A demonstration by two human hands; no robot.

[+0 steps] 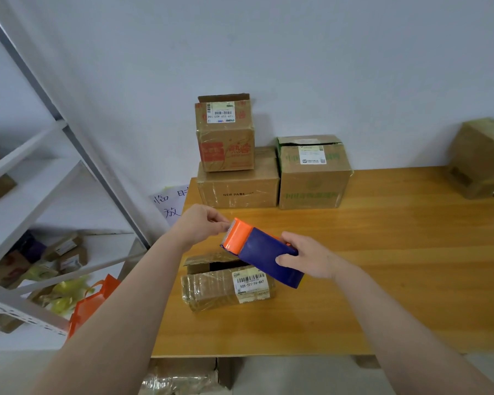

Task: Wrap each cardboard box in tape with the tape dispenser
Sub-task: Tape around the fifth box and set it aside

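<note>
Head view, looking down at a wooden table set against a white wall. Right hand grips the blue body of the tape dispenser, fingers curled over the top and thumb underneath. The dispenser is held in the air, tilted, just above the nearest cardboard box. Left hand meets its orange front end, thumb and forefinger pinched together at the toothed edge; too faint to tell whether tape film sits between them. The near box lies at the table's left front, glossy with tape and carrying a barcode label. Its top flap is lifted on a dark gap, contents not readable. At the back by the wall a small red-printed box stands on a flatter box marked NEW PAGE; the small one's rear flap stands up, inside hidden. A green-printed box is just beside them on the right, top closed. Another carton sits at the far right edge, well apart. To the left, a white shelf rack holds small parcels and yellow bags on its lower level. An orange bag stands beside the rack's foot. A handwritten paper sign is on the wall behind the table corner.
</note>
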